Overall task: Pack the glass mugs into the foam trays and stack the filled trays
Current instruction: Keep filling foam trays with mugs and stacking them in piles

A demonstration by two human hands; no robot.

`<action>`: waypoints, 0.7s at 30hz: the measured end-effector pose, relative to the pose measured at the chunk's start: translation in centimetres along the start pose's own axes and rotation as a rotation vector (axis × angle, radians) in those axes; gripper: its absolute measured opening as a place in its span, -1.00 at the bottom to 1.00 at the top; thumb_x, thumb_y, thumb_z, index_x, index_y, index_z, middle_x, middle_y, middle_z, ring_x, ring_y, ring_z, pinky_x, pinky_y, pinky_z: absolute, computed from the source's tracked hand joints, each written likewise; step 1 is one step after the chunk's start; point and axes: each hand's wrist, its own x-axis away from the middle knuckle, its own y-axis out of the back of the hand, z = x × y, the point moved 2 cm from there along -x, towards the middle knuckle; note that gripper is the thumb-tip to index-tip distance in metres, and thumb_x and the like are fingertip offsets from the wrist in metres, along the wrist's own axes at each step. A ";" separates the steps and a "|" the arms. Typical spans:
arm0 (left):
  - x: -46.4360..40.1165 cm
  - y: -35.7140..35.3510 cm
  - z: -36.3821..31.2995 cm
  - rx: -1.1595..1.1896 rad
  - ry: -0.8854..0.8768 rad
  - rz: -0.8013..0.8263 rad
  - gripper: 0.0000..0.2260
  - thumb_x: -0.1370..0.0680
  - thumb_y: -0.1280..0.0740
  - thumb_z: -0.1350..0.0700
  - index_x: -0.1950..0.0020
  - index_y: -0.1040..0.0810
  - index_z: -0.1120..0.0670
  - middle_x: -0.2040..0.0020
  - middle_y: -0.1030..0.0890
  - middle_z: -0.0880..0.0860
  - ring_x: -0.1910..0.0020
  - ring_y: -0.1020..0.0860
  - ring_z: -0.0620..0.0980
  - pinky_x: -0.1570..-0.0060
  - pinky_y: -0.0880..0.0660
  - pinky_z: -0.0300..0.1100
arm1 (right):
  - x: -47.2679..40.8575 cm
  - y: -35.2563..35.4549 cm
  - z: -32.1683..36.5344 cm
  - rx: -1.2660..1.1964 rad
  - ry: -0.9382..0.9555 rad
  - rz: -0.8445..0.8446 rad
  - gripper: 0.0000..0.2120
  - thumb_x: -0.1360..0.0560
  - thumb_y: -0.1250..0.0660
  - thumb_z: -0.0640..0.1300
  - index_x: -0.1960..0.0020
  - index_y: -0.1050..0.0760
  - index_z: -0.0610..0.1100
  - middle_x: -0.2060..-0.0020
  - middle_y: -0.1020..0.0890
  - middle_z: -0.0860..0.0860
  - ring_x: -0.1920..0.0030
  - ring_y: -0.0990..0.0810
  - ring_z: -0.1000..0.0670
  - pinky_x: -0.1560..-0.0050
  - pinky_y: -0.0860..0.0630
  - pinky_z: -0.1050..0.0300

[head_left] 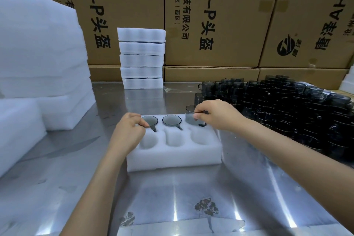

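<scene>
A white foam tray [173, 156] with six round pockets lies on the steel table in front of me. Two smoky glass mugs sit sunk in its far row, the left mug [151, 120] and the middle mug [171, 120]. My left hand [130, 130] pinches the left mug at its rim and handle. My right hand [216, 115] grips a third mug [191, 118] by the rim, standing high in the far right pocket with its handle toward me. The three near pockets hold nothing.
A stack of filled foam trays [141, 59] stands at the back centre. Tall piles of foam [38, 59] fill the left side. A dense crowd of dark glass mugs [287, 109] covers the table's right. Cardboard boxes [210, 15] wall the back.
</scene>
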 end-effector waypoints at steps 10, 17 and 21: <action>0.1 0.1 -0.4 -0.053 -0.066 0.034 -0.64 -0.38 -0.18 0.38 0.24 -0.57 -0.08 0.00 -0.44 -0.18 -0.01 -0.44 -0.07 0.25 -0.33 -0.25 | 0.5 -0.6 -0.1 0.059 0.031 -0.037 -0.82 -0.58 -0.19 0.05 -0.02 -0.55 0.04 0.11 -0.53 0.14 0.11 -0.45 0.04 0.18 -0.34 0.11; 0.6 0.0 -3.0 -0.292 -0.229 0.018 -0.68 -0.46 -0.26 0.19 -0.21 -0.51 -0.01 -0.26 -0.47 -0.08 -0.27 -0.38 -0.01 -0.11 -0.36 -0.14 | 0.4 -0.1 -0.2 0.038 0.034 0.031 -0.83 -0.58 -0.21 0.04 -0.01 -0.56 0.03 0.05 -0.54 0.15 0.07 -0.48 0.05 0.11 -0.42 0.08; 1.0 -1.9 -6.7 -0.399 -0.463 0.219 -0.57 -0.52 -0.23 0.15 -0.40 -0.37 -0.03 -0.43 -0.32 -0.13 -0.40 -0.26 -0.09 -0.28 -0.25 -0.20 | 0.5 -0.2 -0.2 0.022 -0.001 0.047 -0.84 -0.56 -0.24 0.05 0.03 -0.58 0.05 0.07 -0.59 0.15 0.07 -0.55 0.05 0.12 -0.42 0.10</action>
